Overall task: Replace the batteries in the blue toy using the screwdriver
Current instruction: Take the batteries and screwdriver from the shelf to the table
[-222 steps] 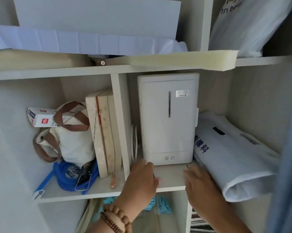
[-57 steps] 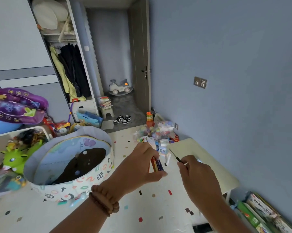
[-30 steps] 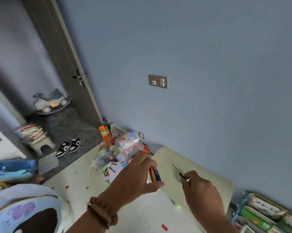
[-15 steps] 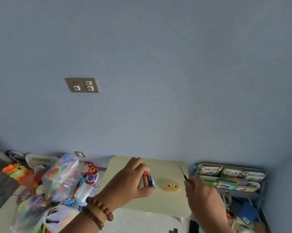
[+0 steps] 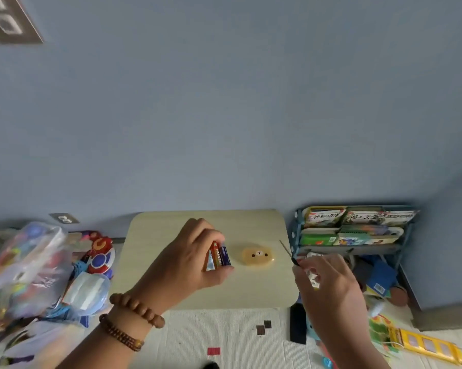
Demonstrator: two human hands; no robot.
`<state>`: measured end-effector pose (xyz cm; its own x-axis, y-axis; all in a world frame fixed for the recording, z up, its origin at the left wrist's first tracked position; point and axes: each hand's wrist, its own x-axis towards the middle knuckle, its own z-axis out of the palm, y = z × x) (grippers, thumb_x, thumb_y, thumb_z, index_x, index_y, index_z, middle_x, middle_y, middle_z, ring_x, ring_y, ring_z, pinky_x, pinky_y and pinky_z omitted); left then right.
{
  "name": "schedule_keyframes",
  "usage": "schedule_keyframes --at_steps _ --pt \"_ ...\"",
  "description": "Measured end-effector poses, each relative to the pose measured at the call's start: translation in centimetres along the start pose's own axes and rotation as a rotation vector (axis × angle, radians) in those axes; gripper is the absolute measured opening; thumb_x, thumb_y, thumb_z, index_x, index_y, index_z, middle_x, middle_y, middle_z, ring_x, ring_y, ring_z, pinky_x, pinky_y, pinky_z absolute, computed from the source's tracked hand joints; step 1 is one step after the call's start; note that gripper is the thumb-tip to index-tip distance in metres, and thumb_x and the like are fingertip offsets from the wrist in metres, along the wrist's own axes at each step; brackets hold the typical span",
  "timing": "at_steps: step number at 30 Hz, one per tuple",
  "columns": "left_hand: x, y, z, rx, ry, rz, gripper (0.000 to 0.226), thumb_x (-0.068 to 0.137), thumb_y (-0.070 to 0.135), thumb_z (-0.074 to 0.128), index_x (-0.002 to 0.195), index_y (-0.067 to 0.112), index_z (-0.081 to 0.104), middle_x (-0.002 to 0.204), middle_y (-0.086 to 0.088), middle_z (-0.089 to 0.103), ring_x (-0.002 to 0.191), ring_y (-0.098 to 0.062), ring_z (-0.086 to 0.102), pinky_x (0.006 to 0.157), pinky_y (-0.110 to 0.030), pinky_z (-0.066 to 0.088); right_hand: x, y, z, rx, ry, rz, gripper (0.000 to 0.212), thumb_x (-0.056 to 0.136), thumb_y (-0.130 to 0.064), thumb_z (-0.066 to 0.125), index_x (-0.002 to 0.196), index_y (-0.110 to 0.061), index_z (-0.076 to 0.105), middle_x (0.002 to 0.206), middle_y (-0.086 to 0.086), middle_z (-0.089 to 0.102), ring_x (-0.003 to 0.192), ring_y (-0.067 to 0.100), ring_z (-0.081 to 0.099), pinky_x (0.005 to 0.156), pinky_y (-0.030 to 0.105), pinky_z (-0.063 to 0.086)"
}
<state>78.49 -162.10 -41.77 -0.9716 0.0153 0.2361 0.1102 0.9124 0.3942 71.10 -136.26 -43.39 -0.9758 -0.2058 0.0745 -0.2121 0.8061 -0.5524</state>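
**Batteries [image 5: 218,256] held over table [image 5: 166,230]**

Batteries are gripped in the curled left hand [image 5: 190,259] above the table; the screwdriver [image 5: 288,252] is pinched by the right hand [image 5: 328,286]. One could be dropped if the grip is eased. The blue toy cannot be identified. "HUA" is read on one battery.

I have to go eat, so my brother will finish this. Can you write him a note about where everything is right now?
Left hand: holds the batteries above the small table.
Right hand: pinches the screwdriver, tip pointing up, by the table's right edge.
Done: batteries and tool in hand.
Left: find the blue toy, not clearly in view; unscrew its cover, swap batteries, close it.
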Motion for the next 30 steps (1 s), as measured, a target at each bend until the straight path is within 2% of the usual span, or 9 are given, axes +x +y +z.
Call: schedule_keyframes --at_steps 5,10,13,16,19,21,25,28,30 --pt "-1.4 -7.6 12.5 -0.02 0.016 0.047 0.045 0.083 0.06 0.063 0.105 0.021 0.061 0.105 0.008 0.05 0.095 -0.007 0.055 0.071 -0.025 0.055 1.0 8.0 14.0 0.067 0.035 -0.002 0.009 0.077 -0.019 0.081 0.076 -0.024 0.073 0.071 -0.011 0.067 0.064 0.009 0.062 0.06 0.034 0.055" --pt "-4.1 -13.0 24.7 -0.089 0.046 0.037 0.049 0.081 0.059 0.065 0.105 0.017 0.063 0.107 0.004 0.054 0.108 -0.015 0.058 0.086 -0.033 0.054 1.0 15.3 26.7 0.065 0.058 -0.055 0.009 0.076 -0.018 0.081 0.074 -0.022 0.074 0.066 -0.011 0.066 0.058 0.007 0.062 0.056 0.024 0.05" --pt "-5.2 -15.1 29.6 -0.044 0.058 0.076 0.049 0.08 0.059 0.067 0.103 0.016 0.063 0.105 0.005 0.053 0.114 -0.006 0.05 0.094 -0.029 0.05 0.9 18.3 31.6 0.088 0.051 -0.132 0.005 0.078 -0.02 0.079 0.076 -0.022 0.075 0.067 -0.011 0.067 0.06 0.007 0.063 0.057 0.031 0.056" --pt "-5.3 -16.4 31.6 -0.032 0.069 0.087 0.048 0.079 0.057 0.068 0.101 0.015 0.064 0.104 0.005 0.054 0.112 -0.002 0.046 0.097 -0.021 0.042 0.8 20.3 34.4 0.081 0.062 -0.163 0.004 0.08 -0.024 0.075 0.076 -0.023 0.074 0.067 -0.011 0.066 0.062 0.009 0.062 0.058 0.033 0.056" --pt "-5.1 -17.1 31.9 -0.049 0.022 0.066 0.049 0.078 0.058 0.068 0.103 0.016 0.064 0.103 0.006 0.054 0.104 -0.006 0.053 0.089 -0.02 0.045 0.6 21.2 35.1 0.036 0.026 -0.102 0.007 0.079 -0.025 0.075 0.072 -0.024 0.071 0.064 -0.011 0.063 0.061 0.01 0.061 0.055 0.033 0.054" --pt "-5.5 -17.8 32.7 -0.044 -0.04 0.042 0.047 0.078 0.059 0.07 0.101 0.018 0.063 0.101 0.008 0.053 0.097 -0.008 0.055 0.084 -0.021 0.047 0.5 21.2 35.0 0.005 -0.019 -0.087 0.011 0.075 -0.023 0.079 0.069 -0.026 0.07 0.061 -0.01 0.061 0.061 0.011 0.061 0.053 0.032 0.053" --pt "-6.4 -19.8 35.5 -0.036 -0.126 0.026 0.044 0.077 0.059 0.071 0.096 0.02 0.062 0.097 0.008 0.053 0.097 -0.006 0.052 0.083 -0.013 0.046 2.3 22.0 36.1 -0.039 -0.064 -0.074 0.021 0.065 -0.017 0.088 0.068 -0.027 0.07 0.062 -0.009 0.062 0.062 0.016 0.064 0.052 0.029 0.054" --pt "-6.3 -21.1 37.1 -0.035 -0.133 -0.015 0.044 0.078 0.058 0.069 0.095 0.018 0.065 0.097 0.005 0.056 0.093 -0.011 0.056 0.08 -0.021 0.047 3.1 22.0 36.8 -0.043 -0.001 -0.131 0.008 0.072 -0.03 0.076 0.072 -0.025 0.07 0.063 -0.007 0.066 0.061 0.02 0.065 0.056 0.025 0.047" --pt "-5.9 -21.2 37.9 -0.002 -0.147 0.013 0.044 0.078 0.057 0.069 0.094 0.016 0.067 0.095 0.002 0.058 0.089 -0.016 0.058 0.079 -0.022 0.047 3.4 22.2 36.8 -0.032 0.027 -0.144 0.018 0.073 -0.039 0.063 0.071 -0.023 0.071 0.064 -0.009 0.066 0.059 0.02 0.063 0.06 0.026 0.044"
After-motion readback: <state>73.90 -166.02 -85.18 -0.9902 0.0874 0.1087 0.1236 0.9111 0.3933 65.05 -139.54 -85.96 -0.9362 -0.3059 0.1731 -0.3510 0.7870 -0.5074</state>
